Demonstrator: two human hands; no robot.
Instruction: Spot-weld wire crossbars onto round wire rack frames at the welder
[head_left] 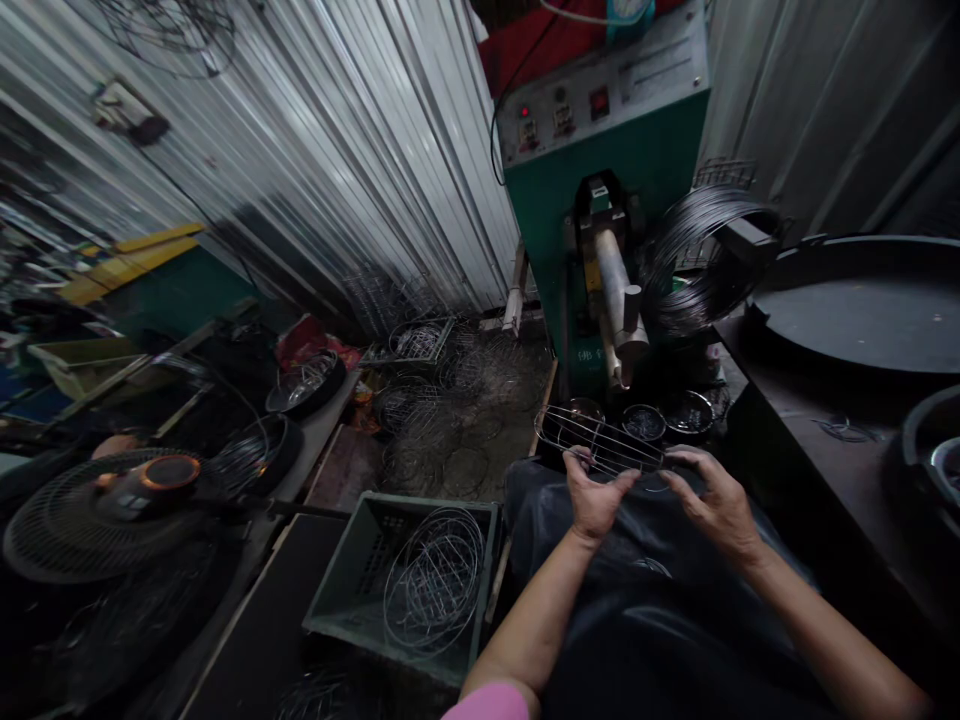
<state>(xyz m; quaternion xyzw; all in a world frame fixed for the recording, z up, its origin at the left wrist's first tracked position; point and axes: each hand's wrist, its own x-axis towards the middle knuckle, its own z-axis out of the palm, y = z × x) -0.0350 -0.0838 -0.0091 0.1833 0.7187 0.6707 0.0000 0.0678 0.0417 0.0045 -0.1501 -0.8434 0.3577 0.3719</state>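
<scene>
A wire rack (555,422), made of several parallel thin rods within a rounded outline, is held level over my lap. My left hand (598,497) grips its near side with thumb and fingers. Curled around its right end is my right hand (716,505), the thumb and forefinger at the wire; the exact contact is dim. Just beyond the rack stand round bowls of small metal parts, among them a middle bowl (643,423) and a right bowl (688,411). Over them juts the cylindrical arm (619,290) of a green machine (536,215). A dark apron (637,620) covers my lap.
A green crate (322,610) with round wire pieces (435,575) stands to my left. More wire pieces (427,430) lie on the floor beyond. A fan (97,510) is far left. At right are a wire coil (712,250) and a large round tray (870,310).
</scene>
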